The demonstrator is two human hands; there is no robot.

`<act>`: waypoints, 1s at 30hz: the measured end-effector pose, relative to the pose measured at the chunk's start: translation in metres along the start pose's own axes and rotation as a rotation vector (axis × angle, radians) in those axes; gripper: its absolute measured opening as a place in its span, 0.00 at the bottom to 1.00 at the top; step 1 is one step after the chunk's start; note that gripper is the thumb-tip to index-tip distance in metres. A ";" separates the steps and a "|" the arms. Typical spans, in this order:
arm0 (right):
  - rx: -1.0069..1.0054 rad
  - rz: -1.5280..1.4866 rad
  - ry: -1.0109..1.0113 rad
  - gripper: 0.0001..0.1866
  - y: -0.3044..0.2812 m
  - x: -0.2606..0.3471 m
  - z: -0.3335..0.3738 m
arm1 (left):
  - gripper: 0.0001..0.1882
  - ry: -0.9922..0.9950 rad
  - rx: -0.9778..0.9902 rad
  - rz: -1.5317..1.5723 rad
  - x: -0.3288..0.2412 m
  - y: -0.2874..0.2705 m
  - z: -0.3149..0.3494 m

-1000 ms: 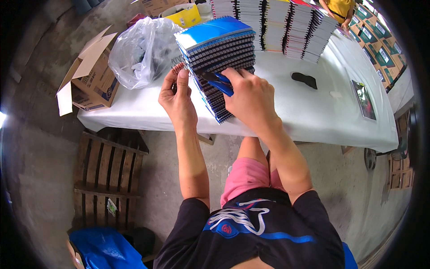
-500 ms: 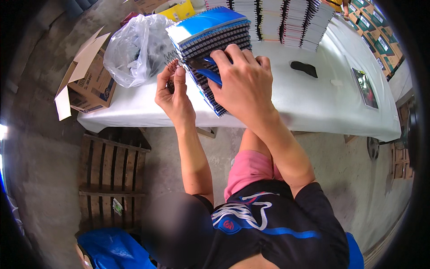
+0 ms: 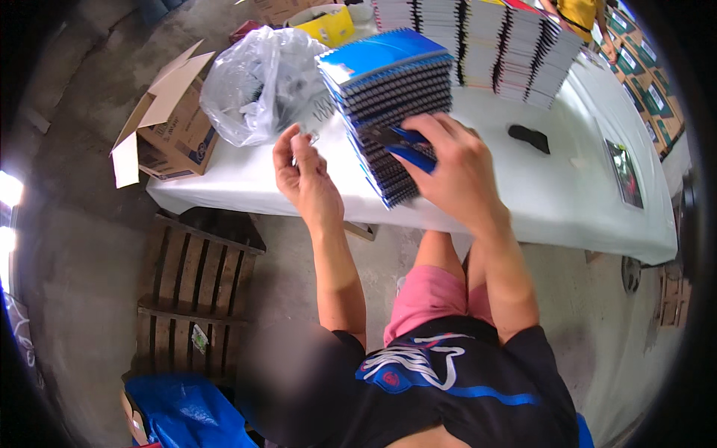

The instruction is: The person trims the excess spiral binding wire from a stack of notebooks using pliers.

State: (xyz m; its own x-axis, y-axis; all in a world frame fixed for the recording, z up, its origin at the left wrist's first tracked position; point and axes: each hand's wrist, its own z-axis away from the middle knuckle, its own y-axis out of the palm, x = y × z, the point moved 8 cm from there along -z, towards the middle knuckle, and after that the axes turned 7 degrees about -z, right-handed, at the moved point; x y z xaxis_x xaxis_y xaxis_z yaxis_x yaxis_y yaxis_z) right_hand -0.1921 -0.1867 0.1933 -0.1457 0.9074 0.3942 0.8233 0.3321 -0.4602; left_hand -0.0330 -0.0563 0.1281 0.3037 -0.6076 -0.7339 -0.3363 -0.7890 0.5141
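My right hand (image 3: 461,164) is wrapped round a pair of blue-handled pliers (image 3: 413,158). The dark jaws point left, in front of a tall stack of spiral notebooks (image 3: 403,93) with a blue cover on top. To the left of that stack, my left hand (image 3: 310,179) pinches a small shiny bit between thumb and fingertips; it is too small to name. Just beyond those fingertips, loose wire coils (image 3: 323,108) show beside the notebooks. Both hands are above the near part of the white-covered table (image 3: 254,175).
A clear plastic bag (image 3: 258,89) and an open cardboard box (image 3: 172,134) stand at the left. More spiral-bound stacks (image 3: 478,45) line the back. A black object (image 3: 529,138) and a dark flat picture (image 3: 624,173) lie at the right. Another person in yellow (image 3: 579,16) is at the far right.
The pliers have moved away from my left hand, rightward and down. My left hand has lowered slightly relative to the notebooks. The whole view has shifted a little.
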 end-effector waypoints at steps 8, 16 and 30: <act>0.138 0.002 0.115 0.21 -0.032 -0.032 0.039 | 0.11 0.297 -0.137 -0.152 -0.021 -0.031 -0.135; 0.180 0.008 0.197 0.22 -0.037 -0.053 0.054 | 0.33 -0.170 -0.131 -0.686 0.051 -0.097 -0.269; 0.025 0.120 0.112 0.20 -0.013 -0.004 0.015 | 0.26 0.064 0.393 -0.325 -0.028 0.050 -0.004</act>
State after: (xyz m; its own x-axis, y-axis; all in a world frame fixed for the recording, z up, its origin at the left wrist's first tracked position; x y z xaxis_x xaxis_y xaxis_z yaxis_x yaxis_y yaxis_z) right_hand -0.2104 -0.1907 0.1862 0.0157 0.9069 0.4210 0.8169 0.2312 -0.5284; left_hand -0.0548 -0.0790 0.1759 0.4983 -0.3504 -0.7931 -0.5213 -0.8520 0.0489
